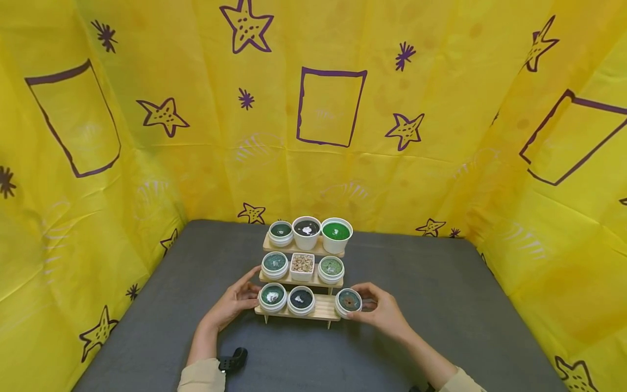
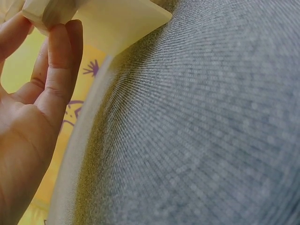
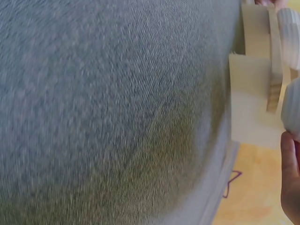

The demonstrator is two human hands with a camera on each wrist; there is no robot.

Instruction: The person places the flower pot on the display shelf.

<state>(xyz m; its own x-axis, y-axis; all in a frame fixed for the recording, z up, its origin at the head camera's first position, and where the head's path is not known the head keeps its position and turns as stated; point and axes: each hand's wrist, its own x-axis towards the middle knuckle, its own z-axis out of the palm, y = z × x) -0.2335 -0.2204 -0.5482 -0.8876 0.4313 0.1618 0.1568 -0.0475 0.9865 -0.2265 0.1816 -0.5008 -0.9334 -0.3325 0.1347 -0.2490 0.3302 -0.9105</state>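
Observation:
A three-step wooden stand (image 1: 319,313) holds small white pots in rows. My right hand (image 1: 384,313) pinches a round white pot (image 1: 349,302) with a teal and brown filling between thumb and fingers, at the right end of the lowest step. In the right wrist view the pot's ribbed side (image 3: 291,110) shows above a fingertip. At the stand's left end, my left hand (image 1: 234,300) grips the lowest step, thumb and fingers on its wooden end (image 2: 51,11) in the left wrist view. Beside it sit a green-filled pot (image 1: 272,295) and a dark-filled pot (image 1: 301,299).
On the middle step stand a teal pot (image 1: 275,263), a square pot (image 1: 302,265) of tan bits and a light green pot (image 1: 331,268). The top step bears a bright green cup (image 1: 336,233) and two darker ones. Yellow patterned cloth (image 1: 333,179) surrounds the grey tabletop (image 1: 421,305).

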